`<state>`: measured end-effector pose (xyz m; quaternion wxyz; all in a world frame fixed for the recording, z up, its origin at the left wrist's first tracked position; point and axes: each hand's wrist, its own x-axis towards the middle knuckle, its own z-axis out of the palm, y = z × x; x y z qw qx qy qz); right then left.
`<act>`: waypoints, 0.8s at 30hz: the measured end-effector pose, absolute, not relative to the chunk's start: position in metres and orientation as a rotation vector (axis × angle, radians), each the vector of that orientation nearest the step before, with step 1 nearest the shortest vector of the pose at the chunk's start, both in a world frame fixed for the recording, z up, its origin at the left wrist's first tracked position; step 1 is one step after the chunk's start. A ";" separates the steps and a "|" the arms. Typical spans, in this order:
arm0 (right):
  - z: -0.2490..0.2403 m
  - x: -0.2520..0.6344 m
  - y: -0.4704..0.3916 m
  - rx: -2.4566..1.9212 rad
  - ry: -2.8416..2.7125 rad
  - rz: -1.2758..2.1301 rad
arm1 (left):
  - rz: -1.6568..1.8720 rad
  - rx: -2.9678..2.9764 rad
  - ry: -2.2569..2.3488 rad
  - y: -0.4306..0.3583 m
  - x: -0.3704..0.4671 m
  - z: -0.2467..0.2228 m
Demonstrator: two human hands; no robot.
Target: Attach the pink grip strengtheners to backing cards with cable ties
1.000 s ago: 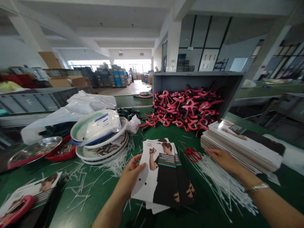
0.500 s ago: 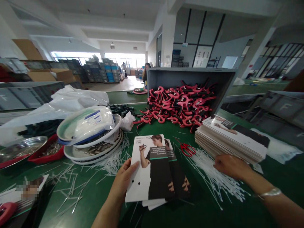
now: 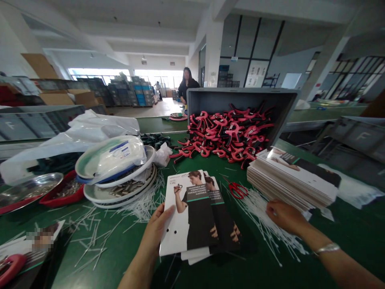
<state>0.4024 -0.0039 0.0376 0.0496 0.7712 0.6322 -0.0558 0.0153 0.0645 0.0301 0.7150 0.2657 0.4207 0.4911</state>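
Note:
My left hand (image 3: 158,224) grips the left edge of a printed card (image 3: 189,216), thumb on its face. Other cards (image 3: 224,216) of the same print lie fanned beneath it, on the green table. My right hand (image 3: 281,216) is over a pile of white cable ties (image 3: 261,212), its fingers curled together; whether they pinch a tie is too small to tell. Red-handled scissors (image 3: 237,190) lie at the pile's upper left. Behind my right hand rises a thick stack of cards (image 3: 279,180).
A tipped grey crate (image 3: 240,96) spills red and black hand grips (image 3: 225,132) at the back. Stacked round trays (image 3: 117,192), a red tray (image 3: 61,194) and a steel bowl (image 3: 30,190) stand left. Another person (image 3: 187,84) is beyond the table.
My right hand has shifted slightly left over the cable ties. The held card has tilted a little to the left. The person in the background shows more fully.

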 end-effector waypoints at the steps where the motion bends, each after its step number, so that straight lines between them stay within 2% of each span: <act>1: 0.037 0.402 -0.004 2.345 1.924 -0.164 | 1.089 0.593 0.930 0.064 0.015 0.030; 6: 0.044 0.401 -0.003 2.379 1.903 -0.137 | 1.084 0.603 0.908 0.061 0.014 0.034; 11: 0.059 0.413 -0.006 2.628 1.967 -0.351 | 1.077 0.604 0.942 0.060 0.015 0.038; 13: 0.066 0.409 -0.008 2.803 1.991 -0.634 | 1.076 0.618 0.969 0.058 0.015 0.041; 16: 0.081 0.387 -0.010 2.938 1.934 -1.508 | 1.086 0.646 0.971 0.054 0.016 0.049; 19: 0.095 0.352 -0.009 2.769 1.862 -2.241 | 1.114 0.685 0.914 0.047 0.019 0.057; 22: 0.104 0.318 -0.005 2.534 1.880 -2.521 | 1.095 0.728 0.841 0.041 0.023 0.063; 24: 0.108 0.299 -0.004 2.425 1.989 -2.458 | 1.092 0.744 0.809 0.039 0.025 0.064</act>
